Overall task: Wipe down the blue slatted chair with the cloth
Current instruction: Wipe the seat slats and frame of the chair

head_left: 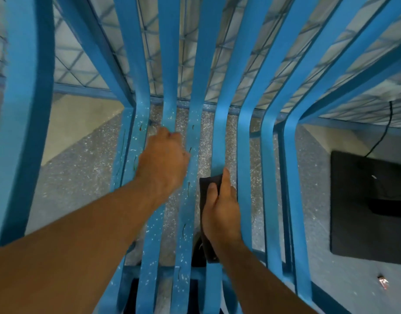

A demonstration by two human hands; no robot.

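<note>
The blue slatted chair [243, 155] is filling most of the head view, its slats running away from the camera across the seat and bending upward into the back. The person is reaching both bare arms down onto the seat.

The left hand [165, 157] is sitting further up the seat, near the bend. Its fingers are curling down round one of the left-of-centre slats and gripping it, with the knuckles facing up.

The right hand [219, 207] is working nearer the camera, two slats to the right of the left hand and apart from it. It is pinching the dark cloth [204, 193] against a slat. The thumb is lying on the cloth at the slat's left edge, while the fingers are wrapping over the top and right side and one fingertip is pointing up along the slat. The cloth is lying directly under this hand, folded over the slat, showing above the thumb and trailing down as a strip beside the wrist.

The slats around the left hand are showing pale flecks and thin dark marks, while the slats to the right of the cloth are looking plain blue.

A speckled grey floor [77, 177] is showing through the gaps. A black mat [353, 200] is lying on it to the right, with a thin black cable [386, 130] running up from it.
</note>
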